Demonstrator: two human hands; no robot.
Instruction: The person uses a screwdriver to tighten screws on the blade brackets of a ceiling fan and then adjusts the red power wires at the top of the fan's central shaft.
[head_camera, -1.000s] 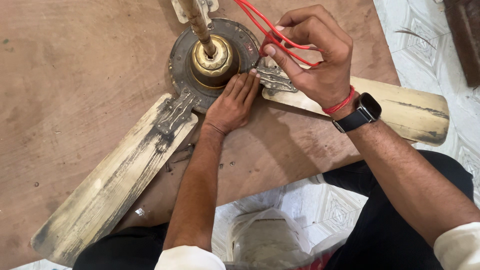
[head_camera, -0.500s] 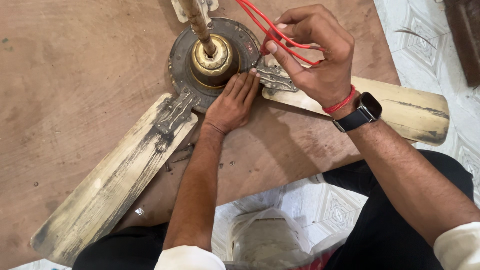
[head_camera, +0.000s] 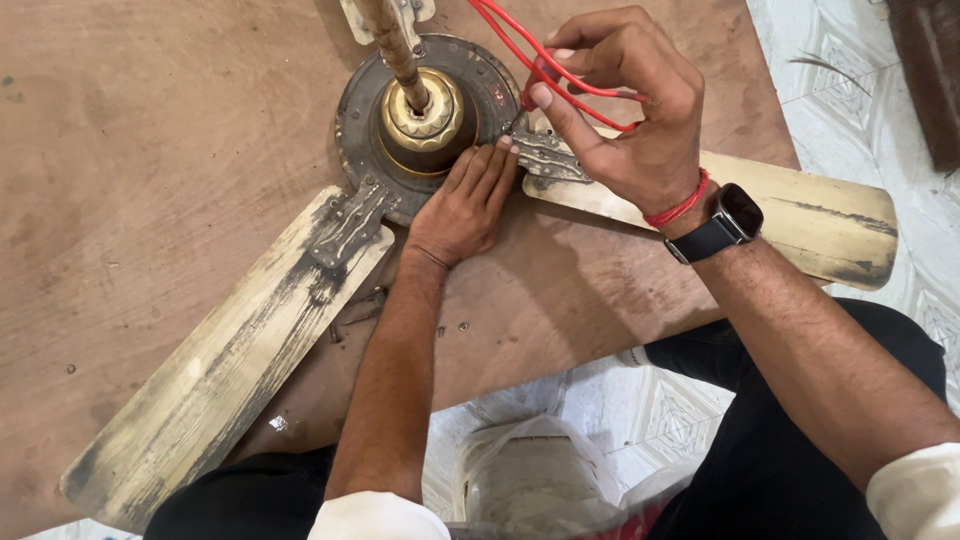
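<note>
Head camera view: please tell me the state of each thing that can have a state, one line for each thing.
Ceiling fan motor: lying on the wooden board, dirty, rod pointing up.
Left blade: attached by its bracket, worn and stained.
Right blade: attached, stained.
Red wires: loose, pinched by the right hand.
Left hand: flat, pressing on the motor's edge.
Wristwatch: worn on the right wrist.

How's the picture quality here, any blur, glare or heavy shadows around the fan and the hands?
Head view: sharp throughout, no motion blur on the left hand or right hand; soft, even light, with faint shadows beneath the arms on the wooden board; small highlights on the brass hub; the red wires read clearly.
</note>
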